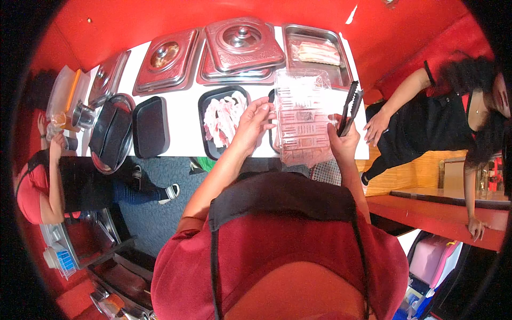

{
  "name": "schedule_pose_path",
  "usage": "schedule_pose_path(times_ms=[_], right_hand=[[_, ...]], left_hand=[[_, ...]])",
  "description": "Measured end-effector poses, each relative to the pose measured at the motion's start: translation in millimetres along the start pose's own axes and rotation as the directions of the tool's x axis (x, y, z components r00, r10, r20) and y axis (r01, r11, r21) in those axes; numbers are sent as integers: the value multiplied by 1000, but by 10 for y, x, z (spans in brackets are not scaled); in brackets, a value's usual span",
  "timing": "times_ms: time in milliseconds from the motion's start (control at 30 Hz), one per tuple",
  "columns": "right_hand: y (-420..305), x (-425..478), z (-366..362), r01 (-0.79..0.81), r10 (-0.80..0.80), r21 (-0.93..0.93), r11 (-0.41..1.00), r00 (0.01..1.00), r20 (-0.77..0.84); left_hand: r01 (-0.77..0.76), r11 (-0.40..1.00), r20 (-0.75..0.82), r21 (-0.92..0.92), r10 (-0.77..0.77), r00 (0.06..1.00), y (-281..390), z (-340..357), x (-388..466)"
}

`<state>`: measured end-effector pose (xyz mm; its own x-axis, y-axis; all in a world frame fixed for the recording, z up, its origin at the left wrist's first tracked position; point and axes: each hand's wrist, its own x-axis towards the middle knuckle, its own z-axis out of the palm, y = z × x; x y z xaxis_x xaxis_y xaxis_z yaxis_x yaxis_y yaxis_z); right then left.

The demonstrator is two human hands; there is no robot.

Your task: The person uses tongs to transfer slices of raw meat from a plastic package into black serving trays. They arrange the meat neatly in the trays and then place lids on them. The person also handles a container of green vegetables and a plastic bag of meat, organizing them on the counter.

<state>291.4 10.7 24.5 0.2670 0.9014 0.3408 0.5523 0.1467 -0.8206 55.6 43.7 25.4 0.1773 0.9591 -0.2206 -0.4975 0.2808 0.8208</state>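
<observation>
My right hand [346,138] holds black serrated tongs [350,108], tips pointing away from me, and the right edge of a clear plastic clamshell container [306,124]. At the container's left edge is my left hand [256,120], fingers spread; whether its fingertips grip the edge I cannot tell. Sliced raw meat [224,118] lies in a black tray [203,105] left of that hand. Behind the container, another black tray is mostly hidden. Further back, a steel pan [294,30] holds strips of bacon-like meat [319,53].
Lidded steel pans [244,44] [166,60] line the back of the white table [182,116]. At left are a black tray [150,127] and an oval metal platter [130,136] with black trays. One co-worker [40,188] stands at left, another person [432,116] leans at right.
</observation>
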Motion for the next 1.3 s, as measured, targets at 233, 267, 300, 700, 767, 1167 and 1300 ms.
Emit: schedule_pose_path(times_ms=[233,267,300,700,767,1167,1300], right_hand=[[-129,-5,42,26,-26,-23,999,1000,-9],[-114,-7,46,34,-34,-24,999,999,-9],[-99,-11,54,18,-18,-21,1000,1000,3],[77,-32,130,-93,93,101,991,996,4],[133,-12,190,-89,93,188,978,996,-13],[-120,-53,350,-394,350,322,861,918,187],[-271,-124,156,-415,357,333,847,907,223]], left_hand=[[-94,991,-9,98,96,995,22,-2,-48],[-132,984,-31,116,137,990,19,-8,-45],[-170,976,-55,135,179,982,21,-16,-36],[-476,398,304,784,423,854,391,127,-38],[-309,698,100,646,324,941,237,50,-49],[-57,981,-125,184,81,989,193,-393,-539],[-204,977,-247,60,212,945,375,-744,-845]])
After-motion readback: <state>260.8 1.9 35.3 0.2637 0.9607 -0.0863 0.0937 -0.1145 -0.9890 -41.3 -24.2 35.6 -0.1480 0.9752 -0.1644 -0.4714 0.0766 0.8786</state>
